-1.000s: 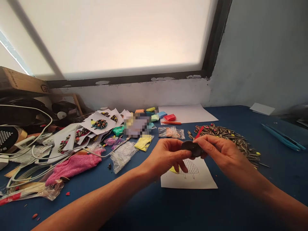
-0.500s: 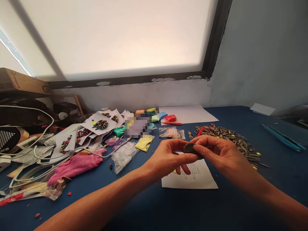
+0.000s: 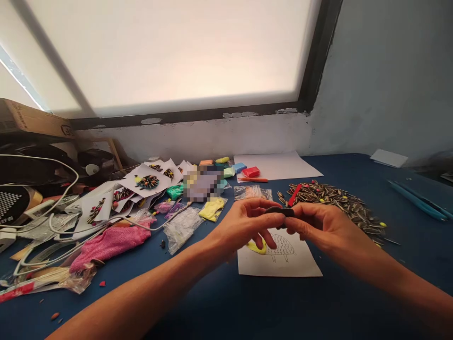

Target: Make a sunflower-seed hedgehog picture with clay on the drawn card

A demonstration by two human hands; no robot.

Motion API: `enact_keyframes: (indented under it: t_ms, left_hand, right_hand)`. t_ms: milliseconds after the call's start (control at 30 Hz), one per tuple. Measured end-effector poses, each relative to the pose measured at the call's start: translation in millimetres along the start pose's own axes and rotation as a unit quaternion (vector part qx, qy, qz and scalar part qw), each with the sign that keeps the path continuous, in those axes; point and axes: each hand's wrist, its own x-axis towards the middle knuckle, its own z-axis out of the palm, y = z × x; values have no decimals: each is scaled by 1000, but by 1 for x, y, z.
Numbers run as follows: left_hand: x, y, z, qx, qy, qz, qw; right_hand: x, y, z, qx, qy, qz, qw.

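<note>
My left hand (image 3: 244, 223) and right hand (image 3: 320, 223) both pinch a dark flattened lump (image 3: 278, 211) above a white sheet (image 3: 293, 267) with line drawing (image 3: 281, 244), partly yellow. Striped seeds (image 3: 341, 203) piled beyond my right hand. Pink cloth (image 3: 113, 242) at left, red packet (image 3: 251, 172) farther back, blue table (image 3: 212, 304) underneath.

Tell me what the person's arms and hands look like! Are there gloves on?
No gloves: the left hand and the right hand are bare, with no rings that I can see. The left forearm and right forearm are bare too, with no sleeve, watch or bracelet showing.
</note>
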Motion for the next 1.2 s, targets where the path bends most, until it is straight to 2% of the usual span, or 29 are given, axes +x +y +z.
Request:
enact_keyframes:
  t_ms: [233,333,467,600,1067,1200]
  left_hand:
    - [-1,2,2,2,24,-27,999]
    - [-1,2,2,5,29,-25,999]
    - [-1,0,3,15,28,-15,999]
    - [-1,-1,3,9,3,-12,1000]
    - [1,-5,0,3,8,-4,1000]
    - [0,-5,-1,-13,-12,7,1000]
  right_hand:
    - [-2,-2,2,8,-53,-18,998]
    - [-3,-5,0,-18,-38,-40,998]
    - [-2,-6,-2,-4,-1,-36,999]
    - [0,-6,-3,-22,-6,-28,999]
    - [0,-3,-2,0,21,-23,1000]
    - [2,-5,-5,11,33,-28,999]
